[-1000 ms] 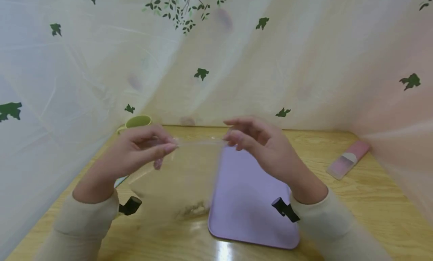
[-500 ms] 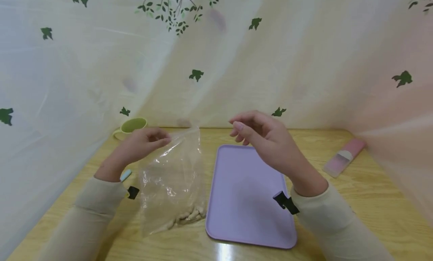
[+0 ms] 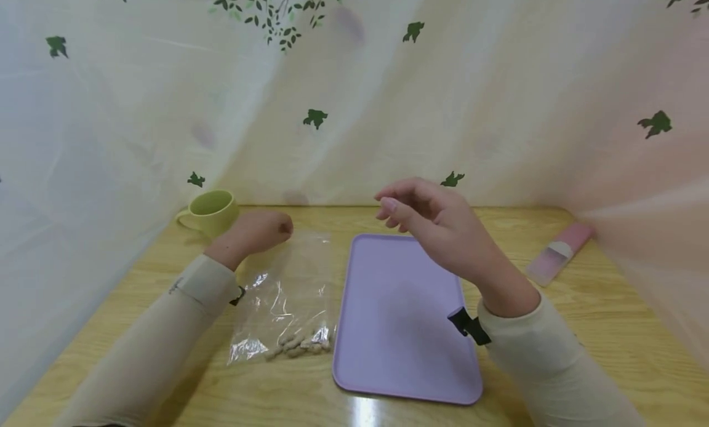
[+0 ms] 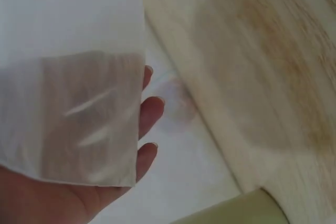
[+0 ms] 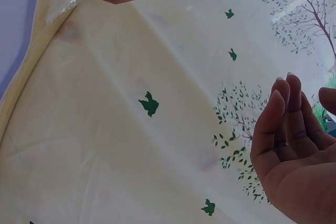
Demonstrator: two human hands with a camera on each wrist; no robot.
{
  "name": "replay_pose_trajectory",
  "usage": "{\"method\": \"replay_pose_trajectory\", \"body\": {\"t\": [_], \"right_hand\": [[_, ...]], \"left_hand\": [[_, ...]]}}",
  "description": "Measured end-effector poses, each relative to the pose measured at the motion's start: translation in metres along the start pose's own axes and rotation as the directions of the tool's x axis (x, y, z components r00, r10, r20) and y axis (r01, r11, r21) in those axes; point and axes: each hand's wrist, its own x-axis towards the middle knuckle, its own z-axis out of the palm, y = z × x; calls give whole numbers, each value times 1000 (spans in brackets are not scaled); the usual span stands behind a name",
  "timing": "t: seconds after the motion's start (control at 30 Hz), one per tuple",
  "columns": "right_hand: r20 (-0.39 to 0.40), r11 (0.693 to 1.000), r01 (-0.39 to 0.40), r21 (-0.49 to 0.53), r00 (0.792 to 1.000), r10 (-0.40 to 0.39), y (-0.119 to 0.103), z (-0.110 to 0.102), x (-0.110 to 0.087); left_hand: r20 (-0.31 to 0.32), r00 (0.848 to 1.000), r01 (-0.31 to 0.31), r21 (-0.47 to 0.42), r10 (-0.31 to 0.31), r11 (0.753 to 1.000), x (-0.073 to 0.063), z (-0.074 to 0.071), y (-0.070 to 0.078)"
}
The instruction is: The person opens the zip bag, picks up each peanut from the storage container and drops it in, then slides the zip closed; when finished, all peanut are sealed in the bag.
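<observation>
My left hand (image 3: 257, 230) grips the top edge of a clear plastic bag (image 3: 282, 291), left of the purple tray. The bag slopes down onto the wooden table, with several tan pieces that look like unshelled peanuts (image 3: 299, 346) at its near end. In the left wrist view the bag's film covers the palm, and fingertips (image 4: 152, 114) show past its edge. My right hand (image 3: 426, 221) hovers over the far end of the purple tray (image 3: 407, 328), fingers loosely bent and holding nothing. The right wrist view also shows that loosely cupped right hand (image 5: 294, 145).
A green mug (image 3: 213, 211) stands at the back left, close behind my left hand. Toward the right edge lies a pink and clear flat case (image 3: 559, 255). A light curtain (image 3: 354, 107) with printed leaves and birds encloses the back and sides of the table (image 3: 554, 347).
My right hand has let go of the bag's top edge and drawn slightly up. My left hand has carried that edge down and away, so the bag has sunk onto the table.
</observation>
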Motion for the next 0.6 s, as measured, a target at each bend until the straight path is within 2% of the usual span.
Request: {"method": "replay_pose_trajectory", "body": {"t": [0.17, 0.37, 0.43, 0.53, 0.6], "right_hand": [[58, 998, -31, -59, 998, 34, 2, 1, 0], [108, 982, -87, -165, 988, 106, 1, 0, -2], [116, 974, -106, -199, 985, 131, 0, -2, -2], [111, 943, -131, -306, 979, 172, 3, -7, -3], [97, 906, -154, -395, 973, 208, 6, -13, -4]], "left_hand": [[31, 999, -30, 45, 29, 999, 15, 11, 2], [47, 998, -45, 42, 43, 998, 22, 15, 9], [70, 997, -27, 17, 26, 999, 22, 13, 11], [89, 996, -6, -28, 9, 1000, 18, 10, 14], [94, 996, 2, -60, 3, 998, 12, 4, 18]]}}
